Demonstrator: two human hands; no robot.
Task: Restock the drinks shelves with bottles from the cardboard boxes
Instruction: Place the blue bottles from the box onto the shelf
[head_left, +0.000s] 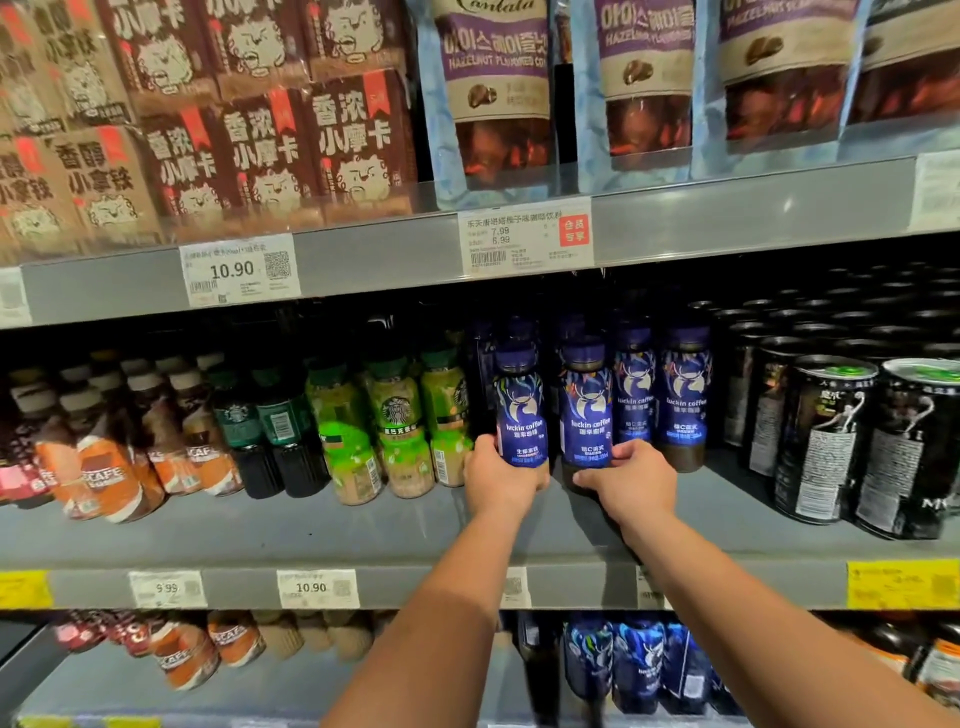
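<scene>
Reading the grey middle shelf (311, 525) left to right: orange bottles (104, 473) lettered "SCAFE", green Starbucks bottles (397, 415), blue "luckin coffee" bottles, black cans (826, 436). Left hand (504, 480) gripped the left luckin bottle (519, 410) low down; right hand (631, 480) gripped the right luckin bottle (586, 415). Both stood upright at the shelf front, hands just apart. Edge tags: 9.99 (167, 588), 10.90 (317, 587). Above, "HAZELNUT" pouches (493, 78).

Two bare forearms w/ bare left hand (501, 483) & right hand (631, 480).
</scene>
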